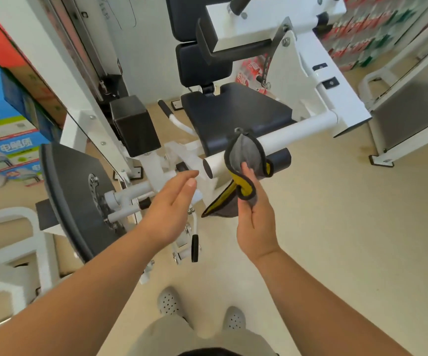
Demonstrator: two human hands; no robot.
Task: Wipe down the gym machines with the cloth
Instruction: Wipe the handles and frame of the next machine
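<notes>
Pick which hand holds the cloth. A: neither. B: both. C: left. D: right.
D: the right hand grips the grey and yellow cloth, thumb on its front, while the left hand is open and apart from it.

Head-worn view, forward and downward.

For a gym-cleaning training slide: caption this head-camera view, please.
Right hand holds a grey-and-yellow cloth at the machine's white bar; the left hand hovers open beside it.
</notes>
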